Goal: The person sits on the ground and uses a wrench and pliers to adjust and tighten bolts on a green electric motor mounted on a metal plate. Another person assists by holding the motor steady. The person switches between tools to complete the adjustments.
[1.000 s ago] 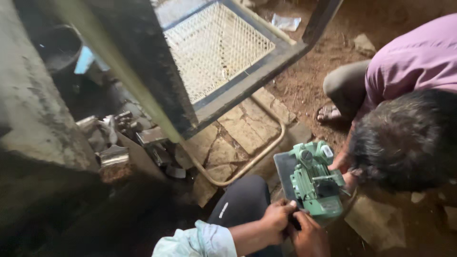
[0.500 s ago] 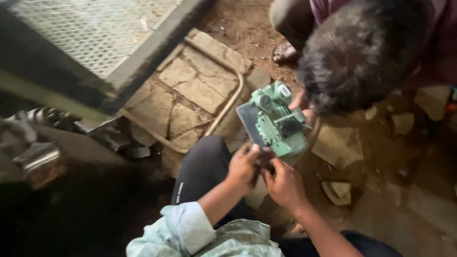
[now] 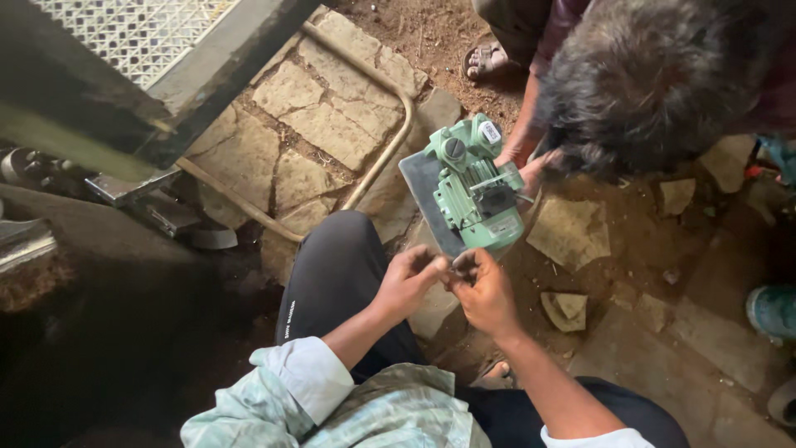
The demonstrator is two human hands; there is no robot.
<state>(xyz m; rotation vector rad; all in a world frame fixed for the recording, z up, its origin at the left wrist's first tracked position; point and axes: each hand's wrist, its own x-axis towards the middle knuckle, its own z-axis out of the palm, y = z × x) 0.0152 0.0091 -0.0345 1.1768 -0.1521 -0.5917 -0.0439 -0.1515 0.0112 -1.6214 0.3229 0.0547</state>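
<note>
Far left: metal mesh panel (image 3: pixel 124 29) in a dark steel frame, greasy machine parts (image 3: pixel 124 191) below it. Bent metal pipe (image 3: pixel 365 166) loops over the cracked stone paving (image 3: pixel 315 124).

Centre: wearer's left hand (image 3: pixel 406 282) and right hand (image 3: pixel 485 290) are together just above the dark-trousered knee (image 3: pixel 332 274), fingertips meeting. They pinch something small and dark between them; too small to tell what, maybe a screw or a nut. Both hands closed on it, thumbs and forefingers pressed in.

Green electric motor pump (image 3: pixel 473 187) sits on the ground just beyond the hands, tilted, its grey flat base plate (image 3: pixel 427 203) turned toward the wearer. Lower edge of the plate is just above the fingertips, close but not touching as far as I can see.

Right: a second person crouches over the pump, head of dark hair (image 3: pixel 655 75) above it, one hand (image 3: pixel 531 170) on the pump's far side. That person's sandalled foot (image 3: pixel 485 58) at the top. Broken stone pieces (image 3: pixel 568 307) lie on the dirt right of the wearer's right hand.
</note>
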